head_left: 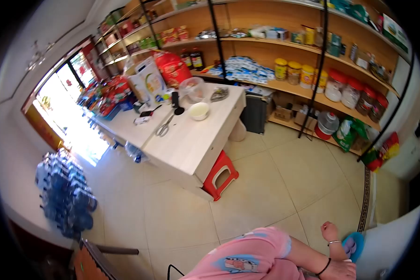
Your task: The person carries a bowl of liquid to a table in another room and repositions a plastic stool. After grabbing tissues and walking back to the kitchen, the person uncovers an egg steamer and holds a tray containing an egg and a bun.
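Keeping the right hand (329, 231) and its forearm still should help here, as the step looks like the left hand (342, 269) working at that forearm. The right is curled closed with nothing showing in it; the left lies at the forearm, cut by the frame, so I cannot tell whether it grips. Just beyond them to the right sits a blue basin (360, 243), so small, slow movements seem safest.

Well to the hands' left stand water jugs (65, 196), then a chair (95, 266), nearer. Ahead and left of the hands, the pale counter (186, 154) carries scissors (163, 129) and a bowl (199, 111), with a red stool (220, 178) beneath its edge. Tiled floor (247, 214) separates it from the hands; farther ahead, shelves (289, 89) hold jars (307, 76).
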A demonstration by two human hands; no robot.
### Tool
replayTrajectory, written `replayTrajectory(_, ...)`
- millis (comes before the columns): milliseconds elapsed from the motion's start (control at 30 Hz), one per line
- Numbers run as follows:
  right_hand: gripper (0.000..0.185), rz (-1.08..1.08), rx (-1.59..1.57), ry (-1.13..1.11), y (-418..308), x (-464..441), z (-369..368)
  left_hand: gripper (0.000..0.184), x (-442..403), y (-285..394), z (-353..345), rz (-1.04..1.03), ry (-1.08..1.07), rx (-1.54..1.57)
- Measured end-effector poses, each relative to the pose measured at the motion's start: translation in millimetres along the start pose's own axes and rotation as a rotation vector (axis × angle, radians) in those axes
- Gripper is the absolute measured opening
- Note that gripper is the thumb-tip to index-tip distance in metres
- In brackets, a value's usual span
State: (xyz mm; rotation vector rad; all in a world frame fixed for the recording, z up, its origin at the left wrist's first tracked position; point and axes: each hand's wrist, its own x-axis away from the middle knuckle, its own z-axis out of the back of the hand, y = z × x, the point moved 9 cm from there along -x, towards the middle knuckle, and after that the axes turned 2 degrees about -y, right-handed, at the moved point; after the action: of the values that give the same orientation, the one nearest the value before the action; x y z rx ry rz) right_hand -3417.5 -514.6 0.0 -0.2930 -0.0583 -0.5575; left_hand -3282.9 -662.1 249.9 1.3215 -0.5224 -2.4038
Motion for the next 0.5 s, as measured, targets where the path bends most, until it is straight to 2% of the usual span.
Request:
replayTrajectory(67,0.016,0.040,-0.063,-0.078,-18.6,-4.7,-30.3,0.047,23.9,0.0,33.5,0.077,0.131,-0.054)
replayTrajectory(133,0.019,0.068,-0.119,-0.283,-54.4,5.7,-57.1,0.047,71.5,-8.4,58.4,0.234,0.206,-0.157)
replayTrajectory(167,0.024,0.285,-0.210,-0.330,-66.3,20.6,-77.3,0.045,110.5,-26.3,57.5,0.432,0.195,-0.264)
replayTrajectory(200,0.026,0.407,-0.257,-0.355,-77.5,30.7,-89.7,0.043,152.1,-43.4,55.9,0.629,0.157,-0.369)
replayTrajectory(233,0.028,0.528,-0.306,-0.384,-88.2,42.0,-101.6,0.037,184.5,-27.6,71.8,0.680,0.257,-0.346)
replayTrajectory(267,0.032,0.527,-0.183,-0.553,-101.1,54.3,-122.1,0.033,226.4,-25.5,70.5,0.907,0.209,-0.349)
replayTrajectory(300,0.035,0.518,-0.053,-0.713,-109.6,66.4,-139.3,0.038,271.8,-12.1,71.1,1.191,0.218,-0.380)
replayTrajectory(333,0.039,0.505,0.081,-0.867,-109.6,74.9,-155.7,0.042,312.9,7.5,64.6,1.324,0.241,-0.414)
replayTrajectory(367,0.039,0.522,0.087,-0.870,-106.5,77.9,-167.7,0.045,355.8,22.8,49.8,1.410,0.280,-0.479)
replayTrajectory(433,0.039,0.719,0.137,-1.056,-110.5,98.3,-202.9,0.042,388.4,92.0,48.3,1.739,0.320,-0.434)
replayTrajectory(467,0.039,0.740,0.150,-1.054,-113.7,96.1,-210.8,0.044,412.3,117.1,37.1,1.802,0.405,-0.417)
replayTrajectory(500,0.039,0.694,0.076,-1.144,-114.7,97.1,-220.2,0.046,436.1,136.2,17.6,1.856,0.492,-0.397)
